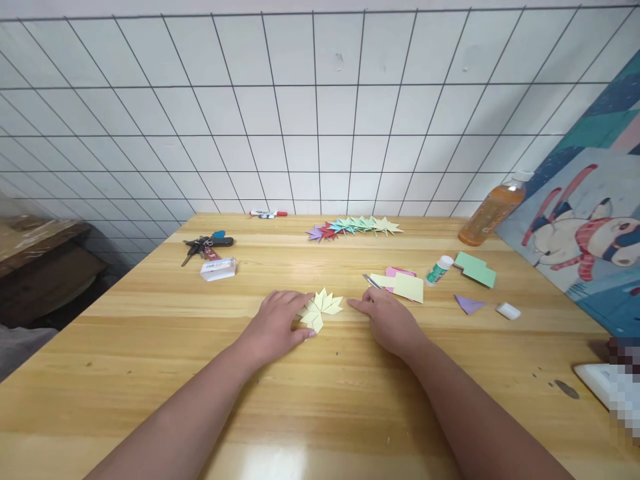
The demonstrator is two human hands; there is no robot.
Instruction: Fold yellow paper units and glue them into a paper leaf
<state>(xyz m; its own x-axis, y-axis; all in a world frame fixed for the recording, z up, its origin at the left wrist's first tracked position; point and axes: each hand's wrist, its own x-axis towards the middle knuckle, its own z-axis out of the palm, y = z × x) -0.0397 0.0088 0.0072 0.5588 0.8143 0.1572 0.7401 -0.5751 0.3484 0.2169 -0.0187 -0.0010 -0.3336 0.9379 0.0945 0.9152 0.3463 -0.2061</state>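
A pale yellow folded-paper leaf point(316, 312) with pointed tips lies on the wooden table in front of me. My left hand point(280, 320) holds it at its left side, fingertips on the upper edge and thumb at the lower edge. Just right of the leaf is my right hand point(390, 321), its index finger stretched toward the leaf but apart from it. The other fingers of that hand curl under, and I see nothing in them. Behind the right hand lie a craft knife point(371, 281) and a stack of yellow paper point(409, 288) over pink sheets.
A row of coloured folded-paper leaves point(360, 227) lies near the tiled wall, with a marker point(269, 214) to its left. Keys point(205, 247) and a small white box point(219, 269) are at left. At right are a glue stick point(439, 270), green paper point(476, 269), an eraser point(508, 311) and a bottle point(493, 210).
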